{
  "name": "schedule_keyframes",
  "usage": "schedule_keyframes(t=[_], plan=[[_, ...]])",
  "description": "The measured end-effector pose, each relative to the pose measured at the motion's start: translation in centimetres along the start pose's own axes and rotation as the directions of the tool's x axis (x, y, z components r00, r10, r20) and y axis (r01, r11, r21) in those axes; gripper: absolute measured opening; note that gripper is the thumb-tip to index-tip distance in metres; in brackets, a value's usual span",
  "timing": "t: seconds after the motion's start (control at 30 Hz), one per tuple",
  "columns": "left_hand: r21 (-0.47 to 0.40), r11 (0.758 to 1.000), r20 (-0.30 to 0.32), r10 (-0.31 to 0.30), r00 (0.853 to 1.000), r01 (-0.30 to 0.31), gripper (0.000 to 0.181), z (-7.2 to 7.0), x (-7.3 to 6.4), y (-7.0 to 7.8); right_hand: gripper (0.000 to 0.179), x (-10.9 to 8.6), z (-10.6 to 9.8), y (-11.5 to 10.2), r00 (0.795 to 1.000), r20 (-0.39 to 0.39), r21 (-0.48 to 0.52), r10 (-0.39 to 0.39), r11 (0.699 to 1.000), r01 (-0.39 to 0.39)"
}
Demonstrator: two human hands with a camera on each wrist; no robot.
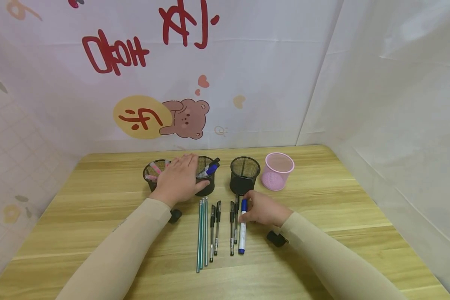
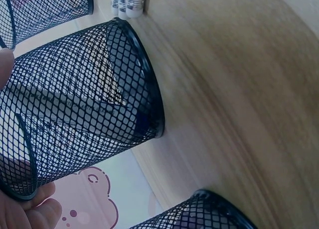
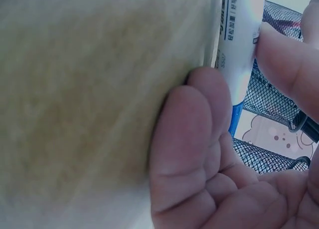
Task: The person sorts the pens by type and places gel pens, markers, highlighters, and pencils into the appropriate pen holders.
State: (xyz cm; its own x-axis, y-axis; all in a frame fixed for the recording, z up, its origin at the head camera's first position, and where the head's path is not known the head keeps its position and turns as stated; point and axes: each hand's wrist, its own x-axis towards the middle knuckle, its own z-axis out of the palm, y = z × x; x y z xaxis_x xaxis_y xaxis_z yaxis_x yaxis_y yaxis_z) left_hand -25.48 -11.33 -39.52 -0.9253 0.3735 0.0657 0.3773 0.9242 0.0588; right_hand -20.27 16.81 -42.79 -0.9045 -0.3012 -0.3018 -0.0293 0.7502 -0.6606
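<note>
My left hand [image 1: 180,179] grips a black mesh pen cup [image 1: 205,189], thumb at its front and fingers behind. A blue-capped marker and a black-capped one lean in that cup, its mesh wall [image 2: 84,89] close in the left wrist view. My right hand [image 1: 264,208] pinches a white marker with a blue cap [image 1: 242,233] near its upper end; the marker lies along the table. In the right wrist view the thumb and curled fingers flank its white barrel [image 3: 241,49]. Just left of it lie black gel pens [image 1: 231,229].
More gel pens [image 1: 217,229] and teal pencils [image 1: 201,237] lie farther left. Another black mesh cup [image 1: 150,166] holds pink-and-white pens. To the right stand a black mesh cup [image 1: 245,175] and a pink mesh cup [image 1: 275,177]. A printed cloth [image 1: 247,62] hangs behind the wooden table [image 1: 345,208].
</note>
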Motion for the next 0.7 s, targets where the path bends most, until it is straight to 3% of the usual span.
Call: schedule_keyframes(t=[0.23,0.7], plan=[[0.000,1.000,-0.016,-0.006,1.000,0.006,0.097,0.15,0.01,-0.01,0.061,-0.35,-0.25,0.32,0.999,0.013,0.085,-0.036,0.996,0.035],[-0.005,1.000,-0.002,-0.008,1.000,0.008,0.098,0.09,0.04,0.03,0.050,-0.48,-0.04,0.41,0.998,-0.012,0.144,-0.064,0.987,0.065]])
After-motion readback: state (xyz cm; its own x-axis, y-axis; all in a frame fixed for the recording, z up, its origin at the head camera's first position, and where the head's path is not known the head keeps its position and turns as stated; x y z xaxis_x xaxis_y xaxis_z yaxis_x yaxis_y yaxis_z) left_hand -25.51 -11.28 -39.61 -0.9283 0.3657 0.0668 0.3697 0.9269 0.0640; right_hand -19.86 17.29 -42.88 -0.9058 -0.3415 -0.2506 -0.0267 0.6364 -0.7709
